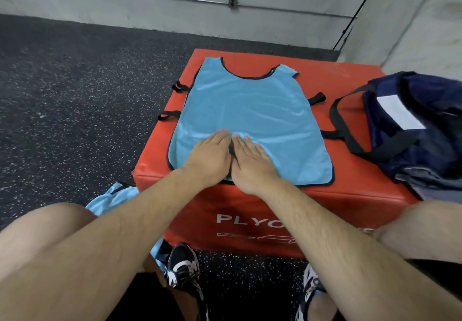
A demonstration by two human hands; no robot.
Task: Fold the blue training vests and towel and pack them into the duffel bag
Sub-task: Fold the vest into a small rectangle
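Head view: both hands [231, 156] flat, pressing vest [250, 110]

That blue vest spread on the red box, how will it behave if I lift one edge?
Probably floppy: the blue vest lies thin and flat with soft ripples, so it should droop from the lifted edge. Likely light and slippery, judging by its sheen on the smooth red box. Its black side straps may dangle.
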